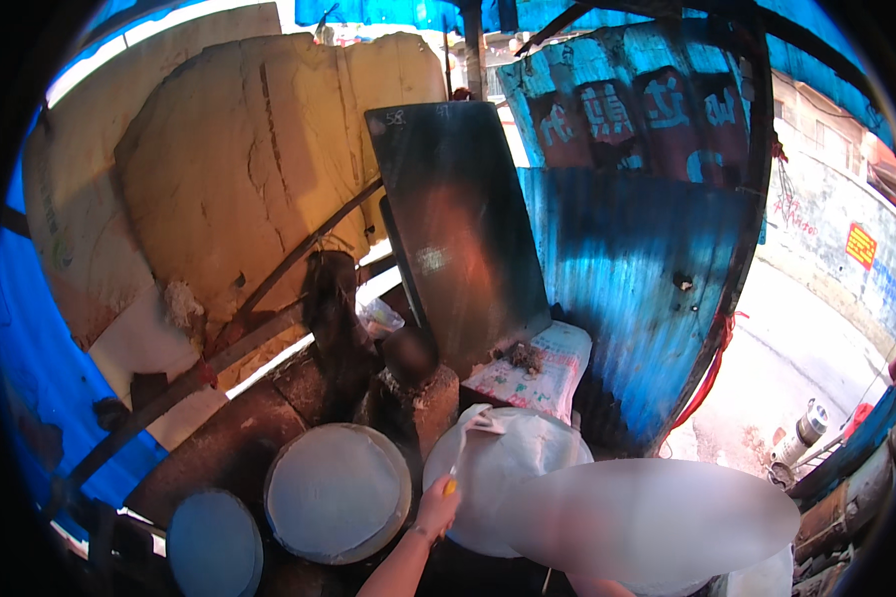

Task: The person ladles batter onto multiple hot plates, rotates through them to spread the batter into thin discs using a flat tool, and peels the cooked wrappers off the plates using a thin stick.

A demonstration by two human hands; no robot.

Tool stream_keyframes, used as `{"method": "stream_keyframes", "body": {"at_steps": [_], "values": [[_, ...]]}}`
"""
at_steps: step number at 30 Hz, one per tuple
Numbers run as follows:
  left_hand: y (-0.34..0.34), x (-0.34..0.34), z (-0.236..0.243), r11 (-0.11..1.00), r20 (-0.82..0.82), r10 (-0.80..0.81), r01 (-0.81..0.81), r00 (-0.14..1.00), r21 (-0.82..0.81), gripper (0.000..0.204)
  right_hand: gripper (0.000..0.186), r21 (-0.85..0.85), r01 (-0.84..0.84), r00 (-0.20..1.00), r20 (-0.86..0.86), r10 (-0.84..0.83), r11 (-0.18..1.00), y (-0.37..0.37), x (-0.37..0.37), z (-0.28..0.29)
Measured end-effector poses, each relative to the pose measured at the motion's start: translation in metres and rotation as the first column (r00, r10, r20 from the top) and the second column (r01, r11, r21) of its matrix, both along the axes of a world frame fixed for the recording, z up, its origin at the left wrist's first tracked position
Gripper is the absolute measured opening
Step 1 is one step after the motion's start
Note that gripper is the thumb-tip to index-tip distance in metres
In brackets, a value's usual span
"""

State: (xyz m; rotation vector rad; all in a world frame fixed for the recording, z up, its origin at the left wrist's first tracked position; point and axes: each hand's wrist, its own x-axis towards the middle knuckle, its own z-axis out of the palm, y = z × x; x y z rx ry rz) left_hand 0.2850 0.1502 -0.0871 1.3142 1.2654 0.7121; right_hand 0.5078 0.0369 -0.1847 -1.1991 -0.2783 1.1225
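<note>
Near the lower middle, my left hand (pixel 435 507) is closed around the yellow handle of a thin tool (pixel 458 460). This tool's pale head (pixel 483 423) reaches up over a large round vessel with a whitish, sheet-like covering (pixel 503 478); whether they touch is unclear. A smooth, pale grey oval (pixel 657 517), blurred and of a kind I cannot make out, overlaps the vessel's right side. At the bottom edge, just a bit of my right forearm (pixel 599 587) shows below the oval. My right hand and its fingers are hidden.
Left of the vessel stand a round pale-topped drum (pixel 338 493) and a smaller bluish one (pixel 214 545). Behind rises a tall dark panel (pixel 458 239), beside blue corrugated sheeting (pixel 637 289). A diagonal pole (pixel 169 393) crosses the left side. A metal canister (pixel 813 421) is outside, right.
</note>
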Motion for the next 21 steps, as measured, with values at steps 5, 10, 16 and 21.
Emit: {"method": "stream_keyframes", "body": {"at_steps": [5,10,16,21], "values": [[-0.024,-0.017,-0.012,0.982,0.102,0.051,-0.031,0.993,-0.189,0.048,0.014,0.022,0.038,0.91,0.412,-0.044,0.999,0.032,-0.039,-0.018],[-0.085,-0.074,-0.019,0.957,0.114,0.113,-0.077,0.987,-0.28,0.051,0.014,-0.172,-0.086,0.945,0.299,0.135,0.981,0.026,0.021,0.089],[-0.149,-0.081,0.058,0.91,0.246,0.243,-0.132,0.938,-0.394,0.034,0.021,-0.275,-0.314,0.882,0.272,0.386,0.909,0.024,0.025,0.077],[-0.186,-0.075,0.119,0.91,0.37,0.344,-0.209,0.863,-0.357,0.025,0.019,-0.333,-0.316,0.863,0.288,0.415,0.888,0.043,0.093,0.09]]}}
